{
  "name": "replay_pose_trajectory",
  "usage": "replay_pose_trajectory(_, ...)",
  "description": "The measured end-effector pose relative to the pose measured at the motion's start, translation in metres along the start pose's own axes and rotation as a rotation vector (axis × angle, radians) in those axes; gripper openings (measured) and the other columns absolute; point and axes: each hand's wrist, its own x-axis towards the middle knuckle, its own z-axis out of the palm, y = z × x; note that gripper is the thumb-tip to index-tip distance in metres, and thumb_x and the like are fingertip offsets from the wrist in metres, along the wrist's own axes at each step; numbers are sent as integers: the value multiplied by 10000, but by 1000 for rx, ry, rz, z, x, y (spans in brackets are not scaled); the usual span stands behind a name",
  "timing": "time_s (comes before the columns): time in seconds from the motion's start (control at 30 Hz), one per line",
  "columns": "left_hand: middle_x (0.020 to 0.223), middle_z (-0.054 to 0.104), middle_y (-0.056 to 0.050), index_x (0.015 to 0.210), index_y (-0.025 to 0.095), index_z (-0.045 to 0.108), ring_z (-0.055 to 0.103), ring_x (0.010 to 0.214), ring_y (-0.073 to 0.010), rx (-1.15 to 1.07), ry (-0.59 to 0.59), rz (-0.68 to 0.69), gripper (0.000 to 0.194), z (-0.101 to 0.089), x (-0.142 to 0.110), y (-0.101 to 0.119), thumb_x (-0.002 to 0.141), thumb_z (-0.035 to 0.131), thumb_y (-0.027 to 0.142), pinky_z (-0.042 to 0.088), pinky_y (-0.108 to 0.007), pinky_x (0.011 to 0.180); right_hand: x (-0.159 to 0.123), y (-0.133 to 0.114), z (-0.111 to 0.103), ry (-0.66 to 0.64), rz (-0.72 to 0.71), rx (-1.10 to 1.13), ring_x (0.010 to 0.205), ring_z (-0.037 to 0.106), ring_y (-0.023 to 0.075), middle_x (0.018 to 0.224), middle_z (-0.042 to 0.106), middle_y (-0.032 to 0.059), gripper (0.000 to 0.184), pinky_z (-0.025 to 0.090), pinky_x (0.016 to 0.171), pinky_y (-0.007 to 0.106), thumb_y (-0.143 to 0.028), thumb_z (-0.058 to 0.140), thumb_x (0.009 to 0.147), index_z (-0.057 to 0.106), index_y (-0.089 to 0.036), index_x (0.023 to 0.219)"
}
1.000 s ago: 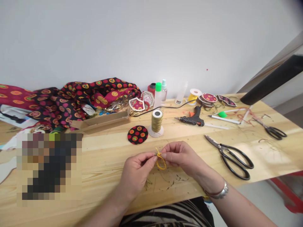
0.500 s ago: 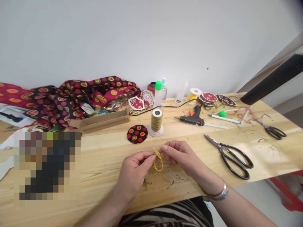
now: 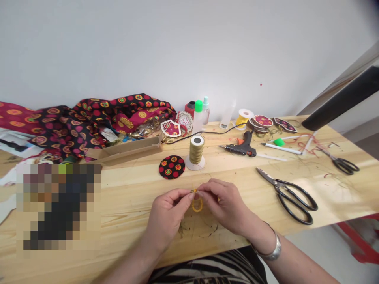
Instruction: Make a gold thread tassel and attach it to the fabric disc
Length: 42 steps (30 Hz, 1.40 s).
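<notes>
Left hand and right hand both pinching looped yellow cord. From cord: gold thread spool upright at 12 o'clock, black-handled shears at 3 o'clock.

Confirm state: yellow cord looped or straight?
Looped. The yellow cord curves in a ring below the grip of the left hand and right hand.

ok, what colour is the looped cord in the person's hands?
The cord is yellow; best seen in the head view.
</notes>
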Motion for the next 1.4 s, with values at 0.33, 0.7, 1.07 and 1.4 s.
replay_pose_trajectory(0.33,474,445,44,740,151,744,292,444,-74,1,-81,8,216,-1,-2,-2,706,684,356,224,-193,399,2,-4,-1,-120,266,188,610,506,113,669,579,-10,168,392,562,214,-211,434,905,531,-188,770)
replay_pose_trajectory(0.7,499,461,41,736,148,728,309,452,-69,17,-85,12,210,-1,-1,-3,739,649,343,238,-190,417,-3,-2,3,11,19,-79,739,576,163,836,637,63,159,446,673,280,-194,417,923,575,-181,937)
replay_pose_trajectory(1.07,524,528,35,761,160,727,360,463,-84,81,-86,51,172,-1,-3,0,748,627,300,296,-201,444,-5,5,5,27,-149,-194,734,584,169,817,669,66,150,443,678,283,-157,472,901,610,-159,959)
replay_pose_trajectory(1.4,617,568,27,715,169,640,461,577,-112,122,-162,78,167,-1,-3,-2,797,577,301,392,-218,581,-9,7,13,5,-153,-350,662,534,173,717,608,44,164,406,633,281,-70,455,839,585,-169,825)
